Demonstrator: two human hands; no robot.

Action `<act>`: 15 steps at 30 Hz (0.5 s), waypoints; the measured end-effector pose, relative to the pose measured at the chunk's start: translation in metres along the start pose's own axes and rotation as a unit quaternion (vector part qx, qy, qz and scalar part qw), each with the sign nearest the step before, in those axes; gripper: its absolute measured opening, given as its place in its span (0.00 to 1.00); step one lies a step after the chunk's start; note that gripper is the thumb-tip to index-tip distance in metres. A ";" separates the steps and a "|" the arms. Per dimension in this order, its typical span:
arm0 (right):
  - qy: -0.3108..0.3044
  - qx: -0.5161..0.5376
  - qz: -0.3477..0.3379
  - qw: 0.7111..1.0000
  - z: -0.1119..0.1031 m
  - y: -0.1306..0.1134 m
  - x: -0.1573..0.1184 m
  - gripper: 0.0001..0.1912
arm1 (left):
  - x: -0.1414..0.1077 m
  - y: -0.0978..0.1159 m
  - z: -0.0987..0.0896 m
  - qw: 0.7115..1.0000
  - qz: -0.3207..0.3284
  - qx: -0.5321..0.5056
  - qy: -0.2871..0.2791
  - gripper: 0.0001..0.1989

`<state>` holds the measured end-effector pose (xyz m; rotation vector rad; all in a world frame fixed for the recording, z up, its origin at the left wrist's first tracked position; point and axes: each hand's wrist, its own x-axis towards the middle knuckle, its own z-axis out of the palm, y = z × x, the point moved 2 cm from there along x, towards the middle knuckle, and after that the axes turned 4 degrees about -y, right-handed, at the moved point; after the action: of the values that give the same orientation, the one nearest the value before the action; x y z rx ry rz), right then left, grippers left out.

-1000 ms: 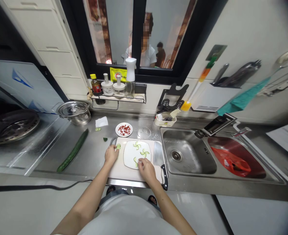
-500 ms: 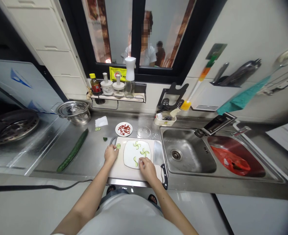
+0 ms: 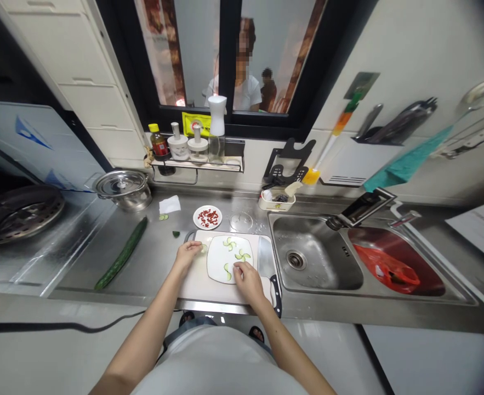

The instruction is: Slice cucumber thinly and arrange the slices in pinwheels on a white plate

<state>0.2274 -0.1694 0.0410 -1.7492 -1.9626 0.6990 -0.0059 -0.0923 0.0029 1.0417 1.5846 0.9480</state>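
Note:
My left hand [image 3: 187,255] is closed in a pinch on a thin cucumber slice [image 3: 203,248], over the left part of the cutting board [image 3: 196,282]. On the board lies a white plate [image 3: 221,255] bearing curved cucumber pieces [image 3: 242,255] in pinwheel shapes near its top and right. A smaller cluster [image 3: 227,271] sits lower on the plate. My right hand [image 3: 245,277] is closed at the plate's lower right edge; what its fingertips hold, if anything, is too small to make out. A knife [image 3: 265,258] rests along the board's right side.
A whole cucumber [image 3: 122,255] lies on the left of the counter. Behind the board stand a small plate of red pieces [image 3: 208,217] and a lidded pot [image 3: 124,189]. The sink [image 3: 315,252] is at right.
My left hand has lifted slightly and now shows a slice held at its fingertips, toward the plate. The right hand has stayed at the plate's edge.

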 end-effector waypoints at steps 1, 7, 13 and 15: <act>0.005 0.016 -0.002 1.000 -0.002 -0.003 0.002 0.15 | -0.004 0.007 0.000 1.000 0.003 -0.011 -0.012 0.15; 0.047 0.114 -0.012 0.992 -0.018 -0.024 0.016 0.14 | -0.028 0.049 0.003 0.997 0.019 -0.028 -0.069 0.20; 0.067 0.220 -0.020 0.973 -0.026 -0.039 0.028 0.12 | -0.048 0.075 0.012 0.989 0.028 -0.101 -0.102 0.19; 0.059 0.255 -0.020 0.965 -0.025 -0.043 0.031 0.12 | -0.053 0.080 0.015 0.986 0.037 -0.116 -0.114 0.18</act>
<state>0.2053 -0.1394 0.0870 -1.3959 -1.5540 0.9610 0.0315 -0.1145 0.0894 1.0116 1.2234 0.9992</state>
